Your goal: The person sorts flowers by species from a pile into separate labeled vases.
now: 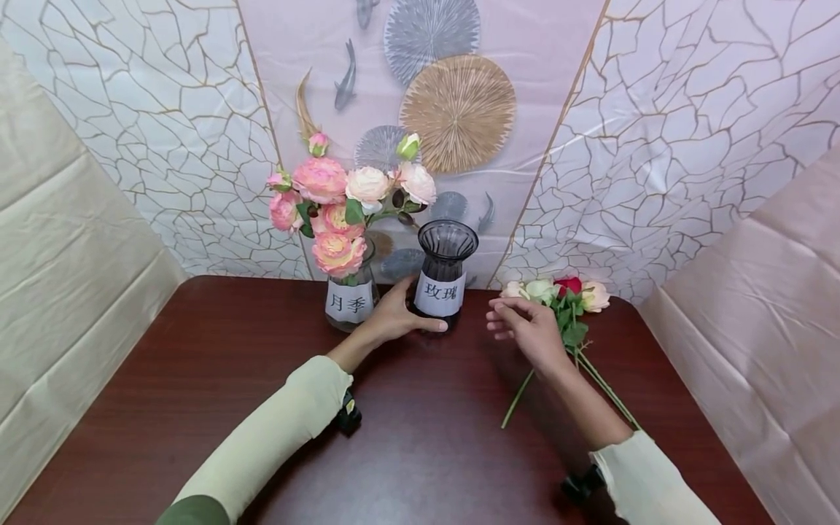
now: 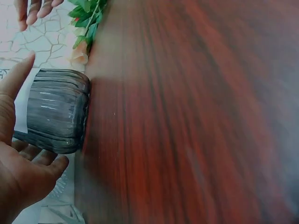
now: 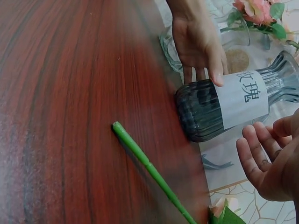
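A dark grey ribbed glass vase (image 1: 448,244) stands upright near the back of the table, with a white paper label (image 1: 440,293) bearing black characters. My left hand (image 1: 394,315) holds its lower part from the left, thumb across the front and fingers behind. To the right of this vase, my right hand (image 1: 533,334) hovers with loosely bent fingers and nothing in them. In the right wrist view, the right hand's fingertips (image 3: 247,133) appear close to the vase; whether they touch it I cannot tell. The dark vase's mouth holds no flowers.
Left of the dark vase stands a clear glass vase (image 1: 337,321), labelled too, holding pink and cream artificial flowers (image 1: 337,219). Artificial roses (image 1: 569,288) in red, white and peach lie at the table's right back, their green stems (image 1: 607,386) pointing forward. A patterned backdrop (image 1: 190,109) rises behind.
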Tool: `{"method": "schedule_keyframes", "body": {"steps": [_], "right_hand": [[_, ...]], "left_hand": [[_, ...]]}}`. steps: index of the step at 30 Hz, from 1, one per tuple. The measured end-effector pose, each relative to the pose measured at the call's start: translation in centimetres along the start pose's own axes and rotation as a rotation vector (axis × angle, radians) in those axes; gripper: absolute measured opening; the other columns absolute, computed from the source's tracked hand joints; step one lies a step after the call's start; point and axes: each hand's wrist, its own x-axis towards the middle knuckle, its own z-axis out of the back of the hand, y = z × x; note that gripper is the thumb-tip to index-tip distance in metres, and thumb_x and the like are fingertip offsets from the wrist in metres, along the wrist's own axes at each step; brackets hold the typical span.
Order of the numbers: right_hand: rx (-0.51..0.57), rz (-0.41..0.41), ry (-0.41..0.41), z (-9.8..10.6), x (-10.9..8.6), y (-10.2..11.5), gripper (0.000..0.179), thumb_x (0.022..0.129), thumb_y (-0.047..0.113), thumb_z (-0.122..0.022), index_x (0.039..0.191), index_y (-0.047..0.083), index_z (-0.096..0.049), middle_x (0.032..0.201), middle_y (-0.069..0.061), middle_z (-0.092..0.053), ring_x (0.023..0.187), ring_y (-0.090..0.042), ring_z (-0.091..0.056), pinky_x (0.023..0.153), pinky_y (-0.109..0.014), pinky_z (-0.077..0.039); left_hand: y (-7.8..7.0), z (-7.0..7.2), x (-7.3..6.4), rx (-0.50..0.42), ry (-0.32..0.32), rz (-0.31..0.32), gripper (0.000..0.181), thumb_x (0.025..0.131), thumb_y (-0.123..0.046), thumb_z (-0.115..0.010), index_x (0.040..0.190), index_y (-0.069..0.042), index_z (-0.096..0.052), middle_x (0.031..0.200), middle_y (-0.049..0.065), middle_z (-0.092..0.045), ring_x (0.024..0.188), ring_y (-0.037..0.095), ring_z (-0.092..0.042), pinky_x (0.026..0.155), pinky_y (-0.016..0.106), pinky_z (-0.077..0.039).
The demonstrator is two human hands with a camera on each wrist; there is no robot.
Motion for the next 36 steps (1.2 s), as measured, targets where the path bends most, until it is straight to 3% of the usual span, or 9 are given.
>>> {"method": "schedule_keyframes", "body": {"steps": [5, 11, 19, 22, 23, 26, 29, 30, 36], "right_hand": [[0.002, -0.034, -0.007, 0.5, 0.0, -0.4, 0.036, 0.116, 0.018, -0.066, 0.139, -0.010, -0.071, 0.095, 0.005, -0.084, 0.085, -0.007, -0.081, 0.083, -0.035, -0.071], [-0.010, -0.061, -0.028, 1.1, 0.1, -0.7, 0.036, 0.116, 0.019, -0.065, 0.139, -0.008, -0.071, 0.092, 0.008, -0.083, 0.081, -0.006, -0.080, 0.077, -0.031, -0.070], [-0.041, -0.092, -0.047, 2.1, 0.2, -1.2, 0.037, 0.116, 0.021, -0.065, 0.140, -0.006, -0.071, 0.091, 0.011, -0.083, 0.079, -0.005, -0.079, 0.075, -0.029, -0.068], [-0.072, -0.114, -0.058, 2.6, 0.1, -1.3, 0.038, 0.117, 0.022, -0.064, 0.142, -0.006, -0.070, 0.091, 0.011, -0.083, 0.079, -0.004, -0.079, 0.075, -0.028, -0.068], [-0.083, -0.122, -0.061, 2.8, 0.1, -1.3, 0.039, 0.117, 0.022, -0.063, 0.143, -0.006, -0.070, 0.092, 0.011, -0.083, 0.079, -0.004, -0.078, 0.075, -0.027, -0.068], [-0.121, -0.142, -0.072, 3.2, 0.0, -1.3, 0.040, 0.117, 0.023, -0.063, 0.144, -0.005, -0.070, 0.093, 0.010, -0.084, 0.078, -0.004, -0.078, 0.074, -0.027, -0.067], [-0.148, -0.165, -0.076, 3.6, -0.2, -1.6, 0.041, 0.117, 0.024, -0.062, 0.145, -0.006, -0.069, 0.094, 0.008, -0.084, 0.077, -0.004, -0.078, 0.073, -0.028, -0.067], [-0.153, -0.173, -0.075, 3.7, -0.2, -1.7, 0.041, 0.117, 0.023, -0.062, 0.146, -0.006, -0.068, 0.094, 0.008, -0.084, 0.077, -0.004, -0.077, 0.073, -0.028, -0.068], [-0.173, -0.219, -0.053, 4.6, -0.3, -3.2, 0.042, 0.117, 0.022, -0.061, 0.145, -0.010, -0.066, 0.093, 0.005, -0.082, 0.078, -0.005, -0.078, 0.073, -0.029, -0.068]], "left_hand": [[0.1, -0.3, 0.9, -0.009, -0.013, -0.036, 0.120, 0.073, -0.026, -0.109, 0.172, -0.015, -0.042, 0.164, 0.011, -0.061, 0.156, 0.033, -0.054, 0.133, 0.052, -0.042], [-0.1, -0.4, 1.9, -0.071, 0.030, -0.044, 0.119, 0.073, -0.018, -0.108, 0.172, -0.016, -0.043, 0.157, 0.012, -0.066, 0.151, 0.034, -0.058, 0.132, 0.052, -0.043], [-0.7, -0.1, 2.5, 0.035, 0.033, -0.003, 0.125, 0.071, -0.024, -0.109, 0.175, -0.019, -0.040, 0.159, 0.013, -0.065, 0.153, 0.035, -0.056, 0.132, 0.053, -0.043], [-0.1, -0.1, 3.1, 0.041, 0.037, 0.003, 0.127, 0.069, -0.026, -0.110, 0.175, -0.021, -0.041, 0.158, 0.011, -0.065, 0.151, 0.032, -0.057, 0.131, 0.052, -0.044], [0.7, 0.0, 3.7, 0.040, 0.037, -0.008, 0.129, 0.066, -0.030, -0.111, 0.175, -0.021, -0.041, 0.157, 0.009, -0.066, 0.150, 0.030, -0.058, 0.131, 0.049, -0.044], [0.9, 0.0, 3.7, 0.058, 0.025, -0.017, 0.127, 0.065, -0.030, -0.111, 0.173, -0.021, -0.044, 0.154, 0.008, -0.069, 0.146, 0.028, -0.060, 0.129, 0.047, -0.046], [0.3, 0.2, 3.1, 0.070, 0.026, -0.025, 0.125, 0.067, -0.029, -0.110, 0.173, -0.018, -0.044, 0.155, 0.011, -0.068, 0.148, 0.031, -0.059, 0.130, 0.049, -0.045], [-0.5, 0.2, 2.5, 0.073, 0.026, -0.014, 0.122, 0.070, -0.027, -0.109, 0.173, -0.018, -0.044, 0.156, 0.011, -0.068, 0.149, 0.033, -0.059, 0.131, 0.051, -0.044], [-0.4, 0.2, 2.5, 0.059, 0.034, -0.018, 0.120, 0.071, -0.025, -0.108, 0.172, -0.018, -0.044, 0.154, 0.011, -0.069, 0.148, 0.033, -0.060, 0.131, 0.052, -0.045]]}}
